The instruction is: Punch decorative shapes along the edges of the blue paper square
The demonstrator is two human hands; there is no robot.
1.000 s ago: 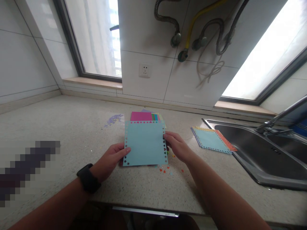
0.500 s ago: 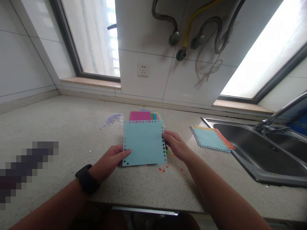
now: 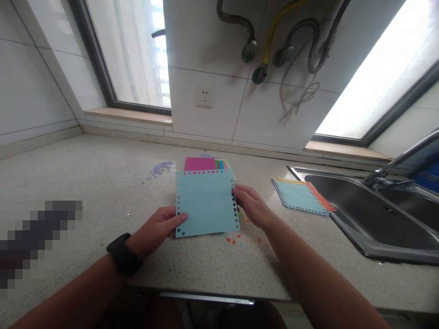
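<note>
On my remote feed I log: orange paper scraps (image 3: 233,242), loose on the counter (image 3: 192,272); left hand (image 3: 164,224), grip pinching one light-blue sheet (image 3: 206,203), border-punched, over the counter; right hand (image 3: 252,205), grip grasping its right edge; magenta paper (image 3: 200,164) beyond; wall socket (image 3: 205,97), farthest.

The light-blue sheet (image 3: 206,201) looks like smooth, matt paper, as does the stack (image 3: 295,195) by the sink. Speckled, stone-like worktop (image 3: 212,269), faintly shiny; metal sink (image 3: 360,201), satin inside; glossy wall tiles (image 3: 206,50); 2 ribbed metal hoses (image 3: 236,18); smooth plastic socket (image 3: 205,97).
</note>
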